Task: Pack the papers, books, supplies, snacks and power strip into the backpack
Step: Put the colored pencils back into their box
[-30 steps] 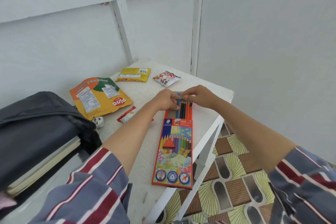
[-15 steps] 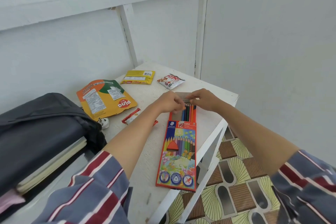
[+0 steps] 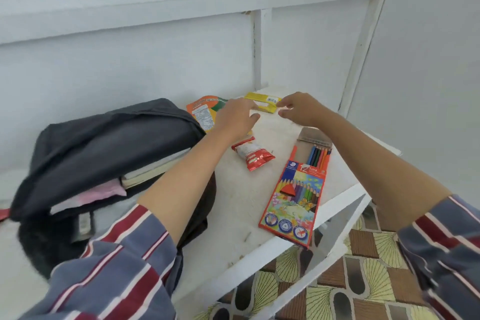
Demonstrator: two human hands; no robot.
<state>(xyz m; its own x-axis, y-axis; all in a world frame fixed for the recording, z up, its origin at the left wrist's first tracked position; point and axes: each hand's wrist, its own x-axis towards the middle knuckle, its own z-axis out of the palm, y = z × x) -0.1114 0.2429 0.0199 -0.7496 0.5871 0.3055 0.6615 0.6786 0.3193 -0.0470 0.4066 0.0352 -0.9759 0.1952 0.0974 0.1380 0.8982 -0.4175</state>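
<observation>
Two hands, the left hand (image 3: 237, 117) and the right hand (image 3: 298, 109), hover with loose, empty fingers over the white table (image 3: 233, 218). Between them at 12 o'clock lies a yellow packet (image 3: 262, 101). The left hand hides part of an orange pouch (image 3: 202, 112). A red snack wrapper (image 3: 253, 155) lies at 6 o'clock, an open coloured-pencil box (image 3: 298, 199) at 5 o'clock, and the open backpack (image 3: 117, 138) with books (image 3: 155, 167) at 9 o'clock.

Blue-grey sleeves (image 3: 117, 275), maroon and white stripes, pushed up forearms

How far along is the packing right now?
Done: books and pink papers sit inside the dark grey backpack. In hand: nothing; left hand and right hand reach toward the flat yellow packet. Remaining: that packet, orange pouch, red-and-white snack wrapper, open coloured-pencil box on the white table.
</observation>
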